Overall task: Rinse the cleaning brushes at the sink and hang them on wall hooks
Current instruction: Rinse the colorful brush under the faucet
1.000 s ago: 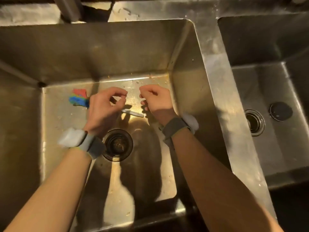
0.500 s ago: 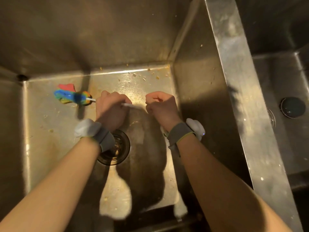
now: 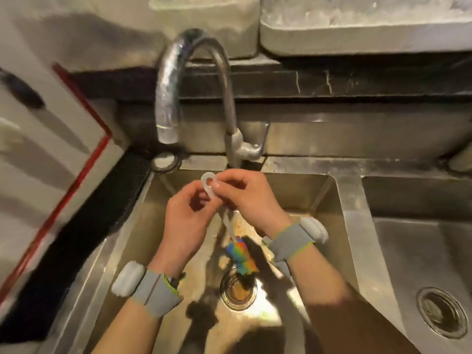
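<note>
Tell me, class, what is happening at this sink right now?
A person holds a small rainbow-bristled brush over the left sink basin. The right hand pinches the white ring at the handle's end and the left hand steadies it below, so the bristles hang above the drain. The tap arches overhead; no running water is visible.

Brush [image 3: 240, 256] no longer lies flat on sink [image 3: 329, 200] floor: now lifted, hangs bristles-down above drain [image 3: 238, 292]. Both hands raised from floor to under tap [image 3: 178, 85]; right hand [image 3: 251, 198] now pinches white loop [image 3: 209, 183], left hand [image 3: 187, 221] holds stem just below. View tilted up; tap newly visible.
</note>
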Demonstrator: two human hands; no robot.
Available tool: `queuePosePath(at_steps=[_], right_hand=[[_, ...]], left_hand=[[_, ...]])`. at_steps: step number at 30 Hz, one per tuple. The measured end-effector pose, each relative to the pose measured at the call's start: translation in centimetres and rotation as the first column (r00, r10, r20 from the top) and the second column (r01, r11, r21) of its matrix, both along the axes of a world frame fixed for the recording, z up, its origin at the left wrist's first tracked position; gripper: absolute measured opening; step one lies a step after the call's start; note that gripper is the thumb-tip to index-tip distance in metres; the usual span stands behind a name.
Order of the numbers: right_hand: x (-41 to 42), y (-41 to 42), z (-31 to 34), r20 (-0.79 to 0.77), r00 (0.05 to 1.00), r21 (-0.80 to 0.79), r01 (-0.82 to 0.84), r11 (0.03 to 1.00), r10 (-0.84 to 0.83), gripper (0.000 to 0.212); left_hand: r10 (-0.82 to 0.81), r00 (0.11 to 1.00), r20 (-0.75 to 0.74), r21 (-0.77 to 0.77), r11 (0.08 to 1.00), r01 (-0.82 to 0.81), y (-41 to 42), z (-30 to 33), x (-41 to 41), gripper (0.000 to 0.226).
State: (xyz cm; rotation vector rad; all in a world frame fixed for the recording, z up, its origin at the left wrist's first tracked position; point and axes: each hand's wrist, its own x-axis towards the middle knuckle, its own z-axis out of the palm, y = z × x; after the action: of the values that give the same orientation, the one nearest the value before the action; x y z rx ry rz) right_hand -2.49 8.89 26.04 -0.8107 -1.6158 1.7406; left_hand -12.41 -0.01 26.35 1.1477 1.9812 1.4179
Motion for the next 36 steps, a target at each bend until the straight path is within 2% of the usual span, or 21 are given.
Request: queuePosePath(at_steps=[2, 5, 10, 13, 20, 25, 32, 36], right_hand=[[-1.7, -1.2, 3.1, -0.033, 0.994, 0.068, -0.104, 0.992, 0.106, 0.006], [-4.3, -3.4, 8.7, -0.064, 0.978, 0.162, -0.188, 0.969, 0.201, 0.01], [-6.6, -7.5, 12.6, -0.077, 0.946, 0.179, -0.297, 0.938, 0.314, 0.012], [-7.9, -10.7, 15.6, -0.144, 0.915, 0.231, -0.34, 0.912, 0.378, 0.012], [-11.6, -17.5, 21.4, -0.252, 0.802, 0.249, -0.487, 0.837, 0.542, 0.014], [-14.4, -21.1, 24.3, -0.334, 0.743, 0.222, -0.535, 0.815, 0.58, 0.011], [-16.4, -24.1, 28.6, -0.427, 0.667, 0.228, -0.574, 0.786, 0.611, 0.011], [-17.3, -26.4, 30.1, -0.458, 0.63, 0.258, -0.581, 0.772, 0.628, 0.01]], left_hand=[[0.064, 0.997, -0.036, 0.049, 0.997, -0.062, -1.7, 2.9, -0.5, 0.03], [0.224, 0.971, -0.08, 0.188, 0.96, -0.206, -5.2, 8.7, -1.9, 0.022], [0.382, 0.918, -0.11, 0.332, 0.885, -0.328, -10.9, 15.9, -4.0, 0.012], [0.42, 0.898, -0.134, 0.328, 0.873, -0.36, -13.8, 17.9, -3.6, 0.009], [0.57, 0.821, -0.04, 0.445, 0.746, -0.496, -20.8, 21.5, -4.9, 0.01], [0.693, 0.714, -0.105, 0.484, 0.663, -0.572, -24.3, 24.5, -6.4, 0.009], [0.784, 0.616, -0.083, 0.607, 0.53, -0.593, -26.4, 27.6, -7.7, 0.01], [0.878, 0.472, -0.077, 0.664, 0.399, -0.633, -28.1, 28.7, -7.6, 0.012]])
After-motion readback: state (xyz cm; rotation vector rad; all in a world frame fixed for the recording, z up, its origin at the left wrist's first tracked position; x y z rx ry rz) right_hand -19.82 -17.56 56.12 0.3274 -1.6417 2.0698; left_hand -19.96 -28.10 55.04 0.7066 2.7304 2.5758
